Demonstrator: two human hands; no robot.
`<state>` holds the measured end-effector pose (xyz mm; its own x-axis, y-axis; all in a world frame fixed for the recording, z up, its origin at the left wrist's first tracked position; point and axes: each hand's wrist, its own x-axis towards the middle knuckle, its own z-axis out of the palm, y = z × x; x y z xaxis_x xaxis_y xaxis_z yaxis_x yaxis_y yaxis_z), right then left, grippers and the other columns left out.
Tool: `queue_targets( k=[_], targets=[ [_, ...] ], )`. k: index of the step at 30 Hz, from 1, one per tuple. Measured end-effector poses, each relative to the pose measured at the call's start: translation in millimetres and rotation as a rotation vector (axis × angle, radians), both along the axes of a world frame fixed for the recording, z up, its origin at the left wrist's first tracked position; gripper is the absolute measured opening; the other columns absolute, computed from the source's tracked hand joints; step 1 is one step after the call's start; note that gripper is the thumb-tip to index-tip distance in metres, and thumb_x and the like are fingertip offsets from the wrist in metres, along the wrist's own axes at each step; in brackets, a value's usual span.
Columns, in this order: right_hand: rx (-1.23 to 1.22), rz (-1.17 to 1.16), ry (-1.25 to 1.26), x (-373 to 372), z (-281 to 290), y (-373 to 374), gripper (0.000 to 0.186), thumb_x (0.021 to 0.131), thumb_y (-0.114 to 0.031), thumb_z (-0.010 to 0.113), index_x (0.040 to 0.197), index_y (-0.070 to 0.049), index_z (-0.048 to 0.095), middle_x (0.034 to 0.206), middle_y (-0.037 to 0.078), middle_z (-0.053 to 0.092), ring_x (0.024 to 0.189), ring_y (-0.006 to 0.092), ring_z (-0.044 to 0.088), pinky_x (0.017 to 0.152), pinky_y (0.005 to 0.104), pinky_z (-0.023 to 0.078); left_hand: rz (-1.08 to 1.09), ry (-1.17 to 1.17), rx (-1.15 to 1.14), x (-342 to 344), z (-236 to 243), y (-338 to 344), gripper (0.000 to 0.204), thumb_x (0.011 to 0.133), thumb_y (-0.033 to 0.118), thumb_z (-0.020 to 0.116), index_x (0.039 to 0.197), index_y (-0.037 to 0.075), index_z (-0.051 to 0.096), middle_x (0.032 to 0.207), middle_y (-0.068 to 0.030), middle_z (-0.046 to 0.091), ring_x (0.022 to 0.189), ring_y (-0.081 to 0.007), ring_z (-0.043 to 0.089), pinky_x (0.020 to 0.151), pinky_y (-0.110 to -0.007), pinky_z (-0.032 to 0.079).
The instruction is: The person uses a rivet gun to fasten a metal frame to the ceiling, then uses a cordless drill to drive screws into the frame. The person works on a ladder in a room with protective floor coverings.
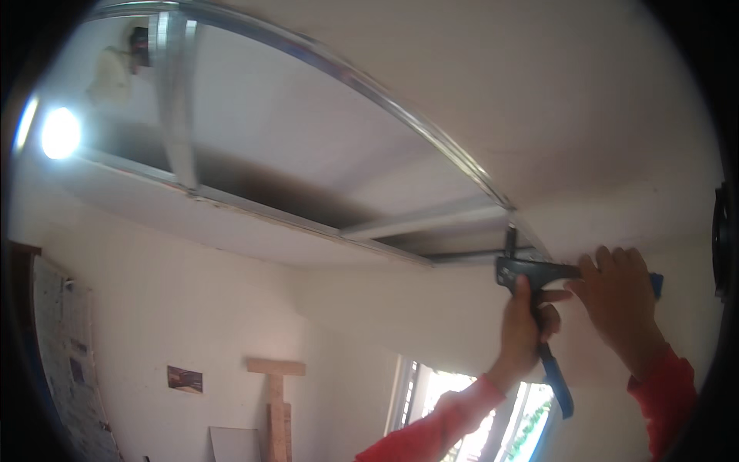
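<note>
Several metal bars [175,100] cross above and left of our left fingers [548,322], a bright window [445,382] below. Raised and curled, those fingers grip the riveter [539,272] just under the bars; our right fingers [603,266] wrap its upper handle [566,272].

A round white lamp [61,133] and a white-framed glass window [476,443] glare brightly. The long silver metal rail [362,84] looks bent and blurry near the dark, round edge.

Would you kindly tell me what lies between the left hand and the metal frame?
In the head view, the upper part of the riveter lies between left hand and metal frame.
</note>
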<state>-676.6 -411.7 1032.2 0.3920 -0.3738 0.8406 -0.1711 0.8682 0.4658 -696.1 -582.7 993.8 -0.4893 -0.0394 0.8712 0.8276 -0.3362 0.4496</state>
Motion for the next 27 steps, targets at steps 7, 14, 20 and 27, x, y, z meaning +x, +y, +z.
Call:
queue_targets(
  k=[7, 14, 20, 27],
  targets=[
    [-0.002, 0.029, -0.240, -27, -2, -10, 0.033, 0.093, -0.039, 0.068, 0.097, -0.006, 0.065, 0.082, 0.010, 0.062, 0.079, 0.0267, 0.064, 0.080, 0.0412, 0.046, 0.039, -0.131, 0.008, 3, -5, 5, 0.068, 0.109, 0.060, 0.030, 0.116, -0.001, 0.060, 0.095, -0.0124, 0.072, 0.050, -0.0102, 0.047, 0.048, -0.025, 0.036],
    [0.037, -0.024, -0.225, -9, 6, -14, 0.037, 0.093, -0.040, 0.067, 0.111, -0.007, 0.063, 0.087, 0.010, 0.066, 0.082, 0.0262, 0.066, 0.076, 0.0403, 0.048, -0.006, -0.062, -0.009, 8, -3, 0, 0.069, 0.108, 0.062, 0.032, 0.122, 0.000, 0.059, 0.095, -0.0132, 0.073, 0.056, -0.0112, 0.055, 0.050, -0.024, 0.040],
    [0.217, -0.092, -0.099, 15, 13, -9, 0.033, 0.087, -0.030, 0.069, 0.111, -0.008, 0.061, 0.090, 0.007, 0.067, 0.080, 0.0224, 0.071, 0.070, 0.0350, 0.054, -0.123, -0.045, 0.103, 13, -4, 12, 0.065, 0.110, 0.055, 0.030, 0.125, -0.003, 0.056, 0.105, -0.0150, 0.071, 0.087, -0.0196, 0.068, 0.075, -0.032, 0.055],
    [0.150, -0.184, -0.172, 14, 21, -15, 0.016, 0.087, -0.022, 0.068, 0.092, -0.010, 0.059, 0.068, 0.004, 0.064, 0.060, 0.0219, 0.070, 0.056, 0.0336, 0.053, -0.287, 0.057, 0.244, 13, -1, 25, 0.059, 0.112, 0.047, 0.032, 0.137, -0.004, 0.047, 0.134, -0.0163, 0.058, 0.122, -0.0253, 0.062, 0.110, -0.041, 0.051]
  ],
)
